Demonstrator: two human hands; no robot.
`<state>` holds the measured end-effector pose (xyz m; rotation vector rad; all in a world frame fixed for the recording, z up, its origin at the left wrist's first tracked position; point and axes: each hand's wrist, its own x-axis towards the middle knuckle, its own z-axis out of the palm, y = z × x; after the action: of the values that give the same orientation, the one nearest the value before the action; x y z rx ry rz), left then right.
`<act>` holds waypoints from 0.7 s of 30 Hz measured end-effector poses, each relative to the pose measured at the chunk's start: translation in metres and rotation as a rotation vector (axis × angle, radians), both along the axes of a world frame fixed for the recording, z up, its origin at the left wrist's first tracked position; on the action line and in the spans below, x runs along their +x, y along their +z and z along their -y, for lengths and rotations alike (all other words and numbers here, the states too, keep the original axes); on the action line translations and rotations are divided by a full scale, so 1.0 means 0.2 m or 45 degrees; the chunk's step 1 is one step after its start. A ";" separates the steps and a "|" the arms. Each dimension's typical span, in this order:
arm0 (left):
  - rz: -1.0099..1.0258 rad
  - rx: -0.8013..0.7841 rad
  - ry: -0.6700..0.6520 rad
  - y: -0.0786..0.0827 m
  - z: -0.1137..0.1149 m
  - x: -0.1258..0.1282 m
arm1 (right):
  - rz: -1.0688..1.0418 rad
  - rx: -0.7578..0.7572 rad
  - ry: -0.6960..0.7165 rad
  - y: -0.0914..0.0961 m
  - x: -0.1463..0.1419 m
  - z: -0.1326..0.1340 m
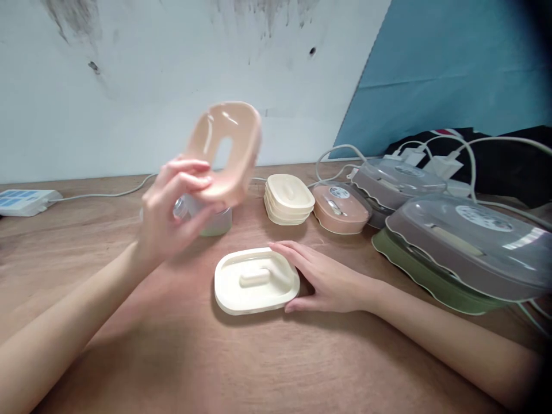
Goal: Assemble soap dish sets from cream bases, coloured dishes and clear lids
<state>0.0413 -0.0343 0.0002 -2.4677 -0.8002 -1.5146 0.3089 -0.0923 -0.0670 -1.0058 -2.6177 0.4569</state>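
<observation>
My left hand (168, 210) holds up a glossy pink plastic dish (245, 167) with an oval hole through its middle, tilted and off the table. Its fingers and thumb pinch the dish's lower left edge, slightly blurred. On the table, a cream rounded-rectangular dish (230, 290) lies flat with a raised oval ridge at its centre. My right hand (323, 279) grips that cream dish by its right end, thumb at the near side and fingers at the far side. Behind my left hand stands a small clear container (219, 223), partly hidden.
A stack of cream dishes (288, 198) sits near the wall, beside a pink lidded box (342, 215). To the right are a grey box with a clear lid (457, 241) and a green one (431, 282) under it. White cables and a white power strip (28, 202) lie along the back.
</observation>
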 end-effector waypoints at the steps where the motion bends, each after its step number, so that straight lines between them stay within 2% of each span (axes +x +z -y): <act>1: -0.058 -0.006 -0.128 -0.02 0.04 0.01 | -0.016 -0.009 -0.006 0.00 0.00 0.00; 5: -0.254 -0.174 -0.532 -0.19 0.18 0.01 | -0.119 -0.037 0.016 0.00 -0.01 -0.02; 8: -0.330 -0.304 -0.644 -0.30 0.21 -0.02 | -0.139 -0.033 0.044 0.00 -0.01 -0.02; 10: -0.348 -0.423 -0.628 -0.33 0.21 -0.04 | -0.130 -0.028 0.048 0.01 -0.01 -0.02; 14: -0.332 -0.670 -0.553 -0.34 0.22 -0.04 | -0.102 -0.001 0.045 0.01 -0.01 -0.02; 21: -0.198 -0.729 -0.304 -0.34 0.30 0.03 | -0.113 0.040 0.065 0.00 -0.01 -0.02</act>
<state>0.0472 -0.0941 -0.0669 -3.1466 -1.0604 -1.2631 0.3075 -0.0882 -0.0672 -0.8904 -2.5683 0.4598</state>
